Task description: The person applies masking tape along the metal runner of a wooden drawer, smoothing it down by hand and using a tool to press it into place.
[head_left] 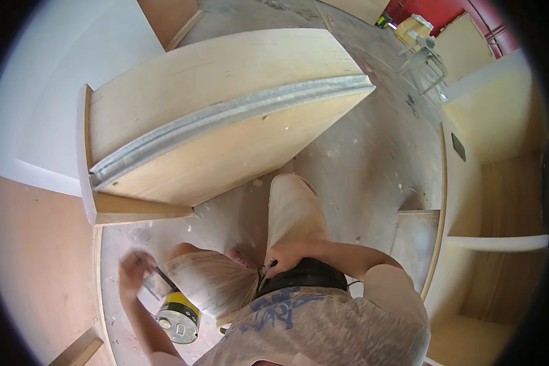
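Black cloth at your waist, the waistband, lies under your right hand, on your side of the wooden drawer. That hand is partly closed, its fingers bent inward and drawn close together at the front of the waistband; something small and dark shows between them, but you cannot tell whether they pinch it or the cloth. Your left hand, nearer you than the white front of the drawer, is blurred, so how far its fingers are spread cannot be told. It is right at the end of a slim dark bar, also on your side of the drawer, though whether it grips that bar is unclear. The bar looks straight, with a greyish, smeared flat patch alongside. Nearer you again from the drawer, the round can tips over toward you, yellow and black around its wall and pale metal on the end facing you. Your light trousers spread over bent legs, one knee close to the drawer's lower edge. Along the drawer's length runs a grey metal slide, between two pale wood faces.
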### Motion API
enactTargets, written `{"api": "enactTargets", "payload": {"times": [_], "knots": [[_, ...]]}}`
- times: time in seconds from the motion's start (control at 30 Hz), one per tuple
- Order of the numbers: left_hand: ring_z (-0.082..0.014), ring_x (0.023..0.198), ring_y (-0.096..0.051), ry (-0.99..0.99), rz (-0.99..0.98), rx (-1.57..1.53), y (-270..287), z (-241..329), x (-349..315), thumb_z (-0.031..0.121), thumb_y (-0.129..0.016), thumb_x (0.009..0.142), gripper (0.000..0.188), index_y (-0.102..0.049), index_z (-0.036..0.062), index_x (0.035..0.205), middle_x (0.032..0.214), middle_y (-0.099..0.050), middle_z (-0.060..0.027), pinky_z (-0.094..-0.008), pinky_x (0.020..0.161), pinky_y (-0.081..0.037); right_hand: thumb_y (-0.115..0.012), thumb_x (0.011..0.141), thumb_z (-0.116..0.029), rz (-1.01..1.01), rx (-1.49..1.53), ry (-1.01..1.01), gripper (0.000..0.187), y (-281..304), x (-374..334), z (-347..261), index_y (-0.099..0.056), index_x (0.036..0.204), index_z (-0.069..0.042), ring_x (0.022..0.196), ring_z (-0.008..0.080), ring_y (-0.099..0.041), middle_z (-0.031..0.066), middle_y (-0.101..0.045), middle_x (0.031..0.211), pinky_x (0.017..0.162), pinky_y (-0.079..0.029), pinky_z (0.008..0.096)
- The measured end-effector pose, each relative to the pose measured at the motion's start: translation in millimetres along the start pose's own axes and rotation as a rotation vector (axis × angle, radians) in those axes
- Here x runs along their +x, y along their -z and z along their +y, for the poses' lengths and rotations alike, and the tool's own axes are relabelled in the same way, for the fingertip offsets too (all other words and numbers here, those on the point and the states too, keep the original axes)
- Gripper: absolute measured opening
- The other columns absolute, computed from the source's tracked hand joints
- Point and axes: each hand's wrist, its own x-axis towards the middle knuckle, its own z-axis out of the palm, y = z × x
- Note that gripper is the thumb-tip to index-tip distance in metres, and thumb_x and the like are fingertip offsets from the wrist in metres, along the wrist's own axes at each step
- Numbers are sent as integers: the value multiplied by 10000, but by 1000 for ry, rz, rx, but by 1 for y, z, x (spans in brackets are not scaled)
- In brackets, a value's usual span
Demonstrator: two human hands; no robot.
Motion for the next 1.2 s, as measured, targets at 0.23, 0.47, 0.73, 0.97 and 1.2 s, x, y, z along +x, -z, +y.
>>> {"api": "enactTargets", "payload": {"times": [0.23,0.47,0.73,0.97,1.2], "knots": [[-222,882,-697,539,-655,389,-116,-50,-157,180,-651,862,284,-665,89,1131,1027,-709,-132,-352,780,-544,-695,802,-252,2,-11,172,214,14,0,15,-710,894,-60,750,242,-634,108,-691,827,681,-477,342],[-226,715,-691,352,46,425,-198,-59,-200,116,-671,821,152,-678,-2,916,837,-711,-152,-329,652,-528,-689,795,-360,-47,-247,86,291,23,10,24,-731,855,-78,776,290,-663,128,-699,810,706,-494,404],[-117,629,-618,498,618,-278,-263,-1,-176,-34,-709,768,224,-546,6,916,747,-663,-100,-244,553,-485,-689,799,-404,-144,-316,98,378,32,-7,40,-685,952,-59,896,321,-644,159,-688,925,767,-484,418],[-97,570,-557,467,587,-292,-262,1,-161,-31,-695,783,206,-515,26,866,690,-589,-42,-249,536,-487,-671,811,-444,-67,-172,94,505,50,-62,71,-589,1156,-84,1047,345,-594,179,-639,1120,864,-470,406],[-97,617,-516,473,450,-412,-256,39,-149,-85,-640,731,241,-466,82,752,680,-534,-19,-245,581,-413,-648,832,-456,23,-67,-24,467,40,-110,99,-637,1099,-72,1006,342,-614,168,-660,1073,863,-473,399]]}}
